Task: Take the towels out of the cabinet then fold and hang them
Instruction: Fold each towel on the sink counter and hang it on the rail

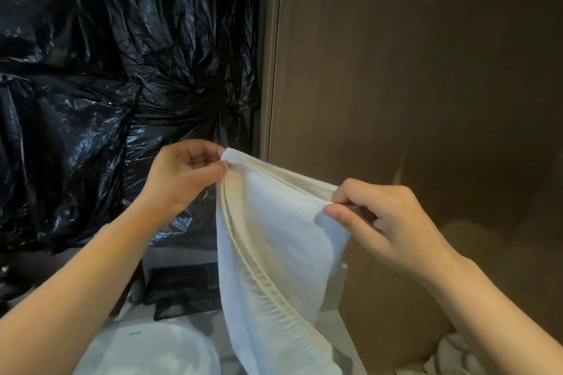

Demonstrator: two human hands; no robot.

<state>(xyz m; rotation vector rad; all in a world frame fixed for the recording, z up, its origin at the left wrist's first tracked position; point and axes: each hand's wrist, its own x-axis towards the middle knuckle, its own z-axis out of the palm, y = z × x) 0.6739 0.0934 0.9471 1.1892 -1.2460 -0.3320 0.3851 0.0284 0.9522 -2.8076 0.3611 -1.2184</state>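
White towel held up in the air by its two top corners.
I see the left hand pinching the corner at 11 o'clock of the cloth and the right hand pinching the one at 2 o'clock, each grip clenched on fabric. The towel hangs doubled from centre frame toward 6 o'clock. Brown cabinet panel at 2 o'clock, black plastic sheeting at 10 o'clock, more white cloth at 5 o'clock.

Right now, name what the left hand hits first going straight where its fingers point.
Past the white towel it pinches, the left hand would likely meet the wooden cabinet panel; depth is unclear.
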